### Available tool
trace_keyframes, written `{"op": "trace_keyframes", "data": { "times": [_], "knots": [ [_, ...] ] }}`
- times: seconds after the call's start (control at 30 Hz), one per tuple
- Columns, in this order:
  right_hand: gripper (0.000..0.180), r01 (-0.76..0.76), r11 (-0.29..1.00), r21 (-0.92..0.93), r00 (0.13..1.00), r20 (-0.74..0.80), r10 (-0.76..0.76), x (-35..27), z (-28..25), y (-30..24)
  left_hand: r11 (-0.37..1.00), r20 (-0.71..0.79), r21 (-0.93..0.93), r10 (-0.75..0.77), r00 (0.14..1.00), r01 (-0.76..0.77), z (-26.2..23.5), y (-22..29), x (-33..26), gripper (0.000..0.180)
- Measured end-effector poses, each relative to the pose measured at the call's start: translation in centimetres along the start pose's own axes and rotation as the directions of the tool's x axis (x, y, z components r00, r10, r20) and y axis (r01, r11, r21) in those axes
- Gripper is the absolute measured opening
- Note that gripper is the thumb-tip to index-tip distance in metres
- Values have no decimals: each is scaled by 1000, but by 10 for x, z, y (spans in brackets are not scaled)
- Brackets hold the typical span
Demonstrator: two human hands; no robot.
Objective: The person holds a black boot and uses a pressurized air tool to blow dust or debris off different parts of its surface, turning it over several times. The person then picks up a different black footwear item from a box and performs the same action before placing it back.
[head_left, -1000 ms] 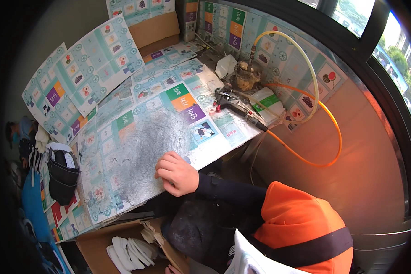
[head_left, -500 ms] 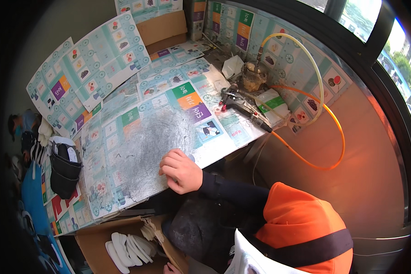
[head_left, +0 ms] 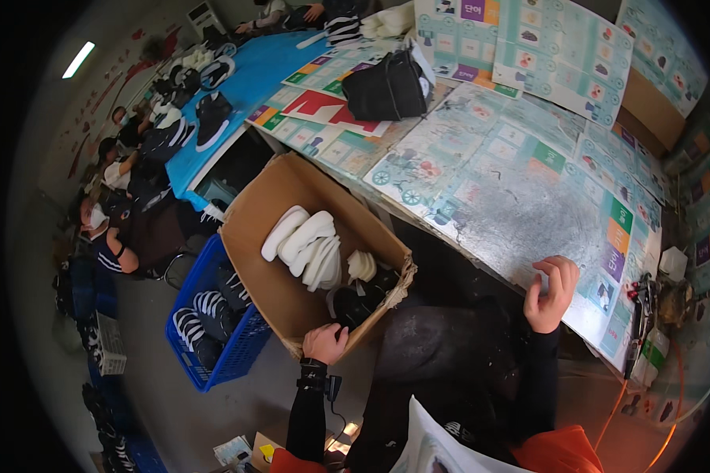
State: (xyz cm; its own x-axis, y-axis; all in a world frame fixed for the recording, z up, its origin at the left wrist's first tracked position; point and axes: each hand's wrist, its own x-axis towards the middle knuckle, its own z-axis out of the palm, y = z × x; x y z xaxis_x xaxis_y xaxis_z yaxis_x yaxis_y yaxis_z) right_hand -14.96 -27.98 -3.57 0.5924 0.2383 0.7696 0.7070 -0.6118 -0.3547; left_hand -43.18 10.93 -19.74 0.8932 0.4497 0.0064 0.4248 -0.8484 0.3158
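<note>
My left hand (head_left: 324, 343), with a black band on its wrist, has its fingers curled over the near rim of a cardboard box (head_left: 280, 188). Inside the box lie white sole-shaped pieces (head_left: 308, 246), a small cream stack (head_left: 361, 266) and black shoes (head_left: 353, 306), partly shadowed. At the near edge of the worktable (head_left: 521, 225), my right hand (head_left: 554, 293) rests with loosely bent fingers, thumb apart and nothing held. The table's printed covering has a grey scuffed patch in front of that hand.
A blue plastic basket (head_left: 254, 335) of striped black sneakers (head_left: 213, 314) stands left of the box. On the table sit a black fabric holder (head_left: 384, 87) and, at right, a black hand tool (head_left: 641, 315) by an orange hose. People sit along a blue-covered table (head_left: 252, 75).
The view has swung left and down, bringing the box, basket and blue-covered table into fuller view. My left hand, barely visible before, now shows on the box rim. My right hand remains by the table edge.
</note>
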Motion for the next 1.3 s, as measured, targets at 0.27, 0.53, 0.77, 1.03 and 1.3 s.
{"op": "trace_keyframes", "data": {
  "times": [0.27, 0.53, 0.77, 1.03, 1.3],
  "knots": [
    [20, 50, 999, -11, 997, 59, -50, -26, -6, 38, 998, 16, -55, 17, 1000, -16, 7, 3, -3, 40],
    [19, 119, 993, 2, 990, 81, -119, -21, 8, 37, 994, 64, -57, -92, 994, 96, -14, 4, -15, 40],
    [18, 111, 993, -27, 991, 76, -109, -20, 7, 32, 997, 53, -54, -57, 997, 60, -10, -1, -12, 38],
    [18, 97, 995, -30, 993, 76, -94, -20, 6, 32, 997, 38, -56, -56, 998, 58, -6, -1, -13, 36],
    [19, 93, 995, -45, 992, 86, -89, -21, 5, 33, 995, 49, -51, -78, 996, 81, -11, 3, -13, 39]
  ]
}}
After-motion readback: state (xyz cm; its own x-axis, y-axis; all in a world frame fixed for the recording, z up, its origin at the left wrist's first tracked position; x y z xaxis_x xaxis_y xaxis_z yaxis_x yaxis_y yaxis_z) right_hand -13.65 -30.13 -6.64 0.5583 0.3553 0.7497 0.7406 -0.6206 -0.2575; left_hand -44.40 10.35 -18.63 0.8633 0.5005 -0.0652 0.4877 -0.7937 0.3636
